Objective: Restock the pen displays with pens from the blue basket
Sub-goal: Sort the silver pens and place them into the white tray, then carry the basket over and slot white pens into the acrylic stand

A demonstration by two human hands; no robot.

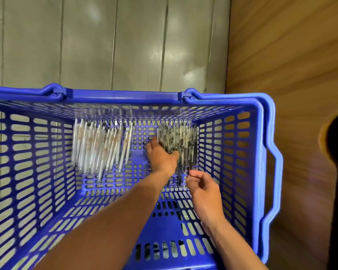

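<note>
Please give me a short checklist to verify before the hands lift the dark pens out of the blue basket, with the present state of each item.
1. Left hand is on the dark pens: ok, it lies on the left side of the bundle.
2. Right hand holds the pens: not ok, its fingers are curled just at the near pen ends.
3. Dark pens lie apart from the white pens: ok, bare basket floor between them.
4. Bundle is tied together: cannot tell, too blurred.
5. Way up out of the blue basket is free: ok, handles folded down outside.
6. Pen display is ready: cannot tell, not in view.

Blue basket (261, 145) left side cropped
</note>
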